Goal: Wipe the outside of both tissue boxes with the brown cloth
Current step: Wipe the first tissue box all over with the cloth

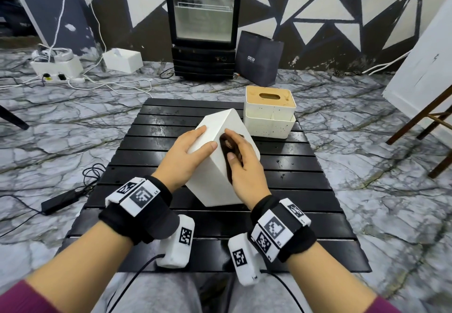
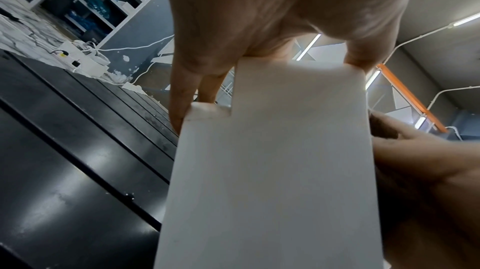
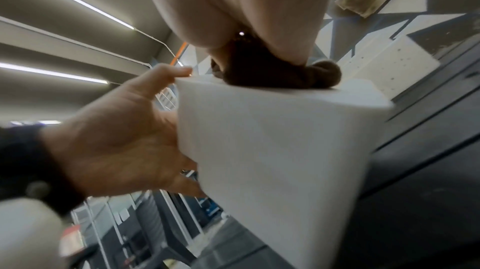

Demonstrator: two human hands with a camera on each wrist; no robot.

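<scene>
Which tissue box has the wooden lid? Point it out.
The speckled white tissue box standing upright at the table's far right; its tan lid has an oval slot. The plain white tissue box, tilted between both hands, shows none.

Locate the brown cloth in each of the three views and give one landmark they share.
Head: the brown cloth sits centre frame, under the right hand, against the tilted white tissue box.
Left wrist: only a dark sliver shows at the right edge, beside the box.
Right wrist: bunched upper centre, pressed onto the box.
Shared landmark: the white tissue box, which the left hand steadies.
</scene>
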